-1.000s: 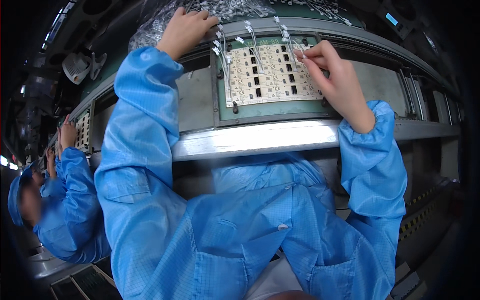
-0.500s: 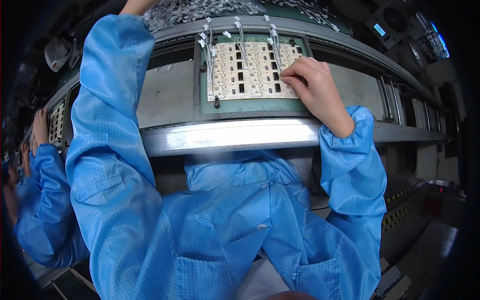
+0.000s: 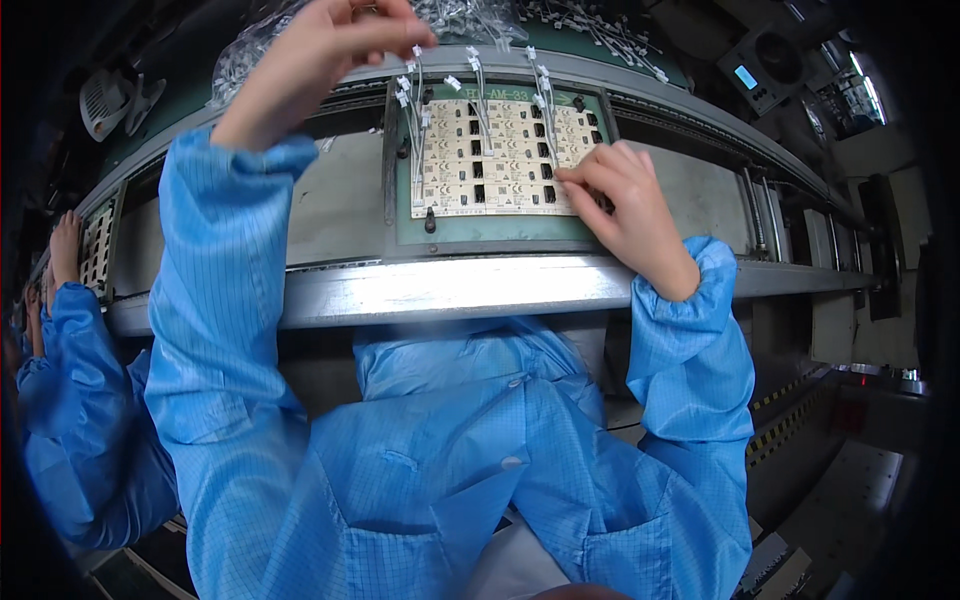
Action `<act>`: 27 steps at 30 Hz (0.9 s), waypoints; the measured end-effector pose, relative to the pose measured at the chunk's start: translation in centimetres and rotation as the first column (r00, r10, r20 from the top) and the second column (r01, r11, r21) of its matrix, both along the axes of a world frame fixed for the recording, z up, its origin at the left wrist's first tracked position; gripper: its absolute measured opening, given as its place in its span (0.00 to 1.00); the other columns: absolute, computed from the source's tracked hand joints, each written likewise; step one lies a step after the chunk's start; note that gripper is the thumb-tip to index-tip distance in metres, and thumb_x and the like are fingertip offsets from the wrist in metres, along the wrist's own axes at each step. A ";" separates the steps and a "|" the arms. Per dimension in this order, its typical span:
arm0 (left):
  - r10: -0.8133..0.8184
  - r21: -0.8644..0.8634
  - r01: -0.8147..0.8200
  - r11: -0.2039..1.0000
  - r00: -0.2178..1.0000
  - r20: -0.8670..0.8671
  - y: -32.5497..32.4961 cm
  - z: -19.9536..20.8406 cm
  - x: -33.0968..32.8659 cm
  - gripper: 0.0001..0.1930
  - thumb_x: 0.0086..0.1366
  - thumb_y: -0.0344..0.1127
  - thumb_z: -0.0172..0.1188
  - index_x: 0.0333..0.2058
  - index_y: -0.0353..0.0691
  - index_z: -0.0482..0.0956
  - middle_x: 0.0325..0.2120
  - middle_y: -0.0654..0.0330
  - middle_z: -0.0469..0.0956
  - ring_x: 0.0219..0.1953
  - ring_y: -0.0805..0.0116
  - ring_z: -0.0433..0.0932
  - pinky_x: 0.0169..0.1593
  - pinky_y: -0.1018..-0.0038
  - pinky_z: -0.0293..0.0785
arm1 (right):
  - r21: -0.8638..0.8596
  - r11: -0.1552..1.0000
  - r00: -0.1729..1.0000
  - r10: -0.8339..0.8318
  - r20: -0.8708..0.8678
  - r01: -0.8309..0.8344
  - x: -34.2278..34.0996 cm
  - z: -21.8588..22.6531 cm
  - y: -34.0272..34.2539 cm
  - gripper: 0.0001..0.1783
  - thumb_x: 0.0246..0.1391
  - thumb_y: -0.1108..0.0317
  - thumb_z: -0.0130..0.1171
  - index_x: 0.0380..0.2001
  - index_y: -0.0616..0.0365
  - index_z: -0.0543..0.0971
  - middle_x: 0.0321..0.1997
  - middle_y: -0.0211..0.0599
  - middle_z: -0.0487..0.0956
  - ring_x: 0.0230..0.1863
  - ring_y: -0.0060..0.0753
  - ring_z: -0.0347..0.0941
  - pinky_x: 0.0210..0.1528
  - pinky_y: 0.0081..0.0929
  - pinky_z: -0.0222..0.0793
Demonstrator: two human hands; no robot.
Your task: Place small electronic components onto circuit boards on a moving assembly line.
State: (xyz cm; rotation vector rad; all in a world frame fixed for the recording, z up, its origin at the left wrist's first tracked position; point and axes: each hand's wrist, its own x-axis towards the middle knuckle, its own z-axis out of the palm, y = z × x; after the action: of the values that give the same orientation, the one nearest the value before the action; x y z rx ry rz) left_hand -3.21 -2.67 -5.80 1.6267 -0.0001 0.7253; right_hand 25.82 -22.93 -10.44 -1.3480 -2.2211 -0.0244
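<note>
A panel of cream-coloured circuit boards [image 3: 505,197] lies in a green fixture plate [image 3: 480,232]. Thin cables with white connectors, among them a left cable [image 3: 418,150] and a middle cable [image 3: 483,100], run across it, their upper ends past the plate's far edge. My right hand [image 3: 628,205] pinches the lower end of the right-hand cable [image 3: 549,125] at the panel's right part. Above the plate's far left corner, my left hand [image 3: 335,60] is raised with fingers curled together near a white connector; whatever lies between its fingertips is hidden.
The fixture sits on a conveyor with a shiny metal front rail [image 3: 470,290]. Behind it are a plastic bag of white-ended cables [image 3: 250,70] and loose cables [image 3: 600,35]. A person in a blue sleeve [image 3: 85,340] works at another panel [image 3: 97,245] on the left.
My left hand has come down into view from the top edge, towards the connectors. My right hand stays at the lower end of the right-hand cable. The whole view has shifted slightly.
</note>
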 end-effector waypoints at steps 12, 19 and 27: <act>0.703 0.339 -0.646 0.684 0.707 -0.072 -6.6 -1.8 1.0 0.09 0.65 0.29 0.65 0.43 0.36 0.83 0.36 0.62 0.86 0.41 0.73 0.83 0.48 0.76 0.76 | -0.226 0.974 0.981 -0.049 -0.189 0.005 5.0 1.0 9.0 0.13 0.61 0.65 0.60 0.44 0.60 0.84 0.39 0.39 0.81 0.41 0.43 0.77 0.45 0.37 0.73; 0.814 0.647 -0.597 0.474 0.578 -0.062 -8.7 -1.7 3.7 0.07 0.65 0.27 0.64 0.42 0.38 0.84 0.36 0.59 0.87 0.34 0.66 0.82 0.41 0.73 0.71 | 0.320 0.877 0.932 -0.356 -0.066 0.357 9.1 -3.4 18.0 0.12 0.57 0.61 0.62 0.37 0.60 0.80 0.42 0.43 0.84 0.48 0.43 0.81 0.51 0.44 0.73; 0.838 0.955 -0.191 0.226 0.537 -0.091 -11.7 -2.9 6.4 0.04 0.58 0.32 0.68 0.32 0.47 0.83 0.36 0.66 0.80 0.47 0.58 0.74 0.53 0.59 0.58 | 0.438 0.713 0.727 -0.665 0.172 0.548 10.5 -4.5 20.8 0.06 0.52 0.66 0.57 0.29 0.53 0.83 0.35 0.39 0.82 0.44 0.45 0.79 0.46 0.48 0.69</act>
State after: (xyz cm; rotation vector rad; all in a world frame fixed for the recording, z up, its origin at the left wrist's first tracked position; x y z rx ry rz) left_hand 3.19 -14.36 -8.73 2.9608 0.9434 0.7219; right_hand 36.28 -2.12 -14.92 -1.8982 -1.7488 -0.9149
